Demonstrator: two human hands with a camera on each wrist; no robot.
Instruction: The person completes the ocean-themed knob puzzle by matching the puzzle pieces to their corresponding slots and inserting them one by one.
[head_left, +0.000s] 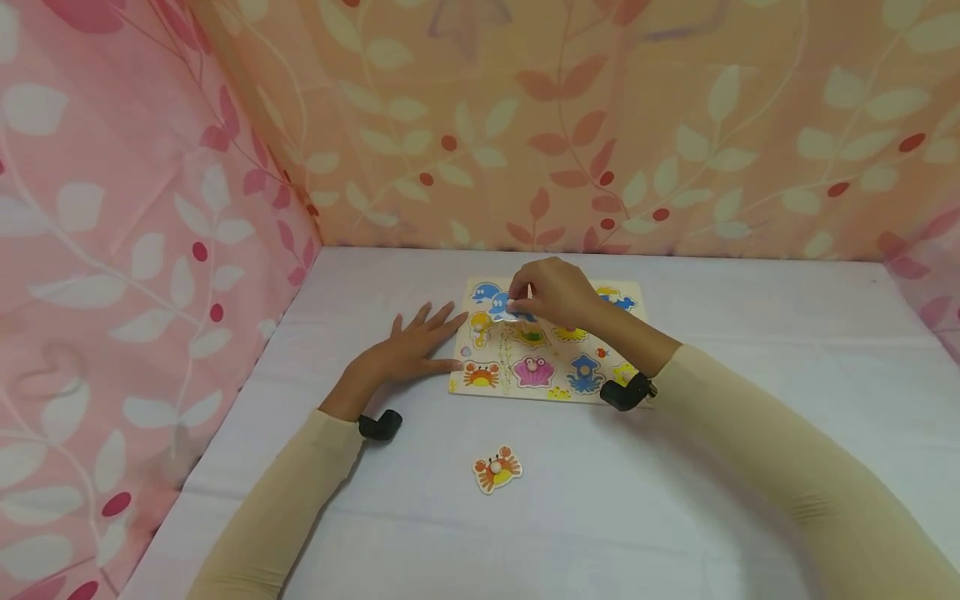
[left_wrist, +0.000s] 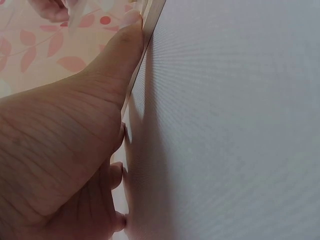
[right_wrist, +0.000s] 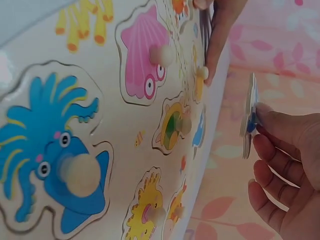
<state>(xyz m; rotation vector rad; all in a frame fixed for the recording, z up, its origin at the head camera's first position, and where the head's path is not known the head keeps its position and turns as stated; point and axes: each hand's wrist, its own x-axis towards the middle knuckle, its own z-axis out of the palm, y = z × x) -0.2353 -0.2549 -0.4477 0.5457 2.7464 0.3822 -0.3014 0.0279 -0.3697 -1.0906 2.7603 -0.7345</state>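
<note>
My right hand (head_left: 558, 292) pinches a blue dolphin puzzle piece (head_left: 501, 307) between thumb and fingers. The piece is above the upper left of a wooden peg puzzle board (head_left: 498, 385), near the board's printed blue dolphin (head_left: 486, 292). In the right wrist view the held piece (right_wrist: 248, 120) appears edge-on, apart from the board. My left hand (head_left: 408, 346) lies with spread fingers at the board's left edge. Its thumb (left_wrist: 112, 57) touches that edge in the left wrist view. A crab piece (head_left: 497, 469) with a round knob lies on the table in front of the board.
Knobbed pieces sit in the board, among them a pink shell-like squid (right_wrist: 145, 55) and a blue octopus (right_wrist: 55, 145). A printed crab (head_left: 481, 375) shows at the board's lower left. White cloth (head_left: 675, 500) covers the table. Floral curtains (head_left: 420, 125) stand behind and at the sides.
</note>
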